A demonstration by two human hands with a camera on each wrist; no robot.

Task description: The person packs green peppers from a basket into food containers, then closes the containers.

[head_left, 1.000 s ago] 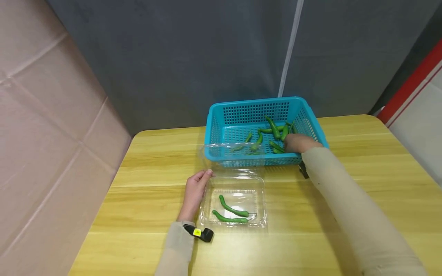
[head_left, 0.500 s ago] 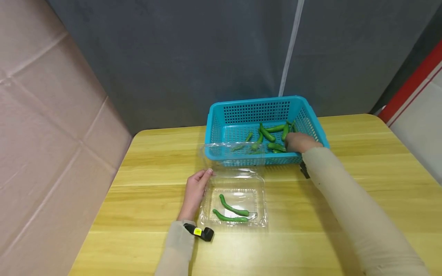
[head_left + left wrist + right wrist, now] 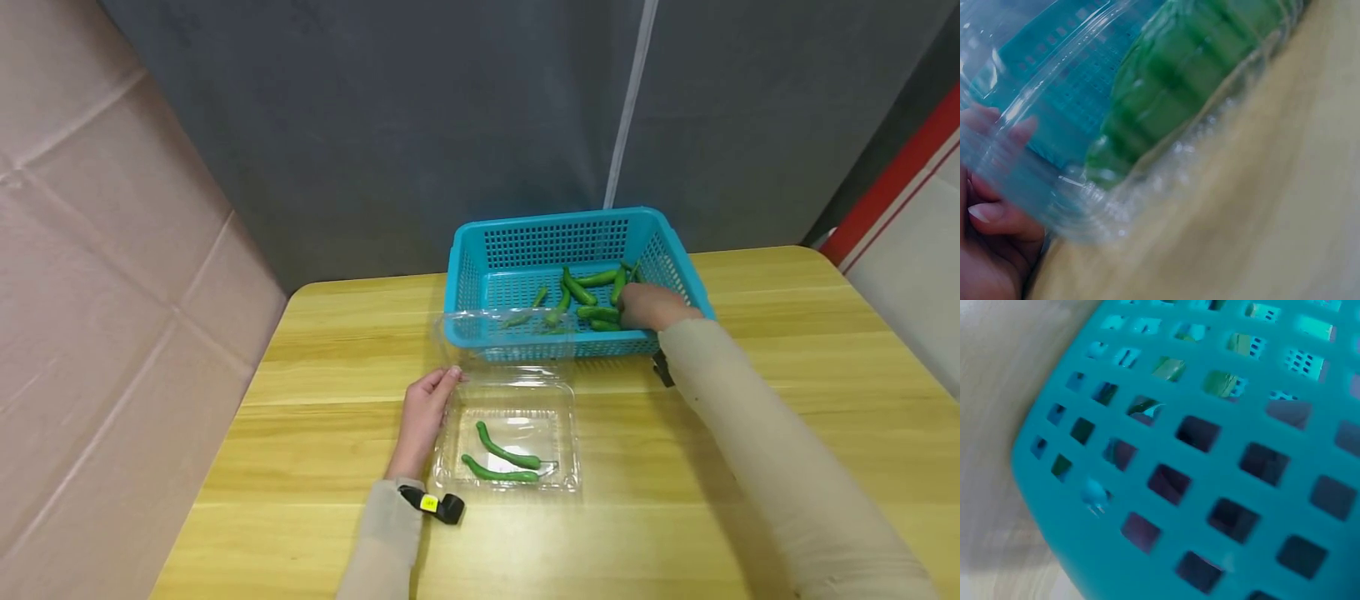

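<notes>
My left hand (image 3: 422,417) pinches the left side of a clear plastic clamshell container (image 3: 567,429), near its hinge. Two curved green chili peppers (image 3: 504,455) lie in the container's base, and its lid is raised towards the basket. Through the plastic, the left wrist view has a green pepper (image 3: 1179,69) up close, with the thumb (image 3: 997,215) at the container's corner. Reaching over the front rim of a blue basket (image 3: 555,222), my right hand (image 3: 651,307) is down among loose green peppers (image 3: 579,287). Its fingertips are hidden, so I cannot tell whether it holds one.
The basket's perforated wall (image 3: 1079,531) fills most of the right wrist view. Under everything is a wooden table (image 3: 337,358), backed by a dark grey curtain (image 3: 412,125). A pale padded wall (image 3: 112,250) stands at the left.
Over the second, a pepper in the middle of the basket has dropped and shifted left, and those beside my right fingers have been nudged. The left hand and container keep their place.
</notes>
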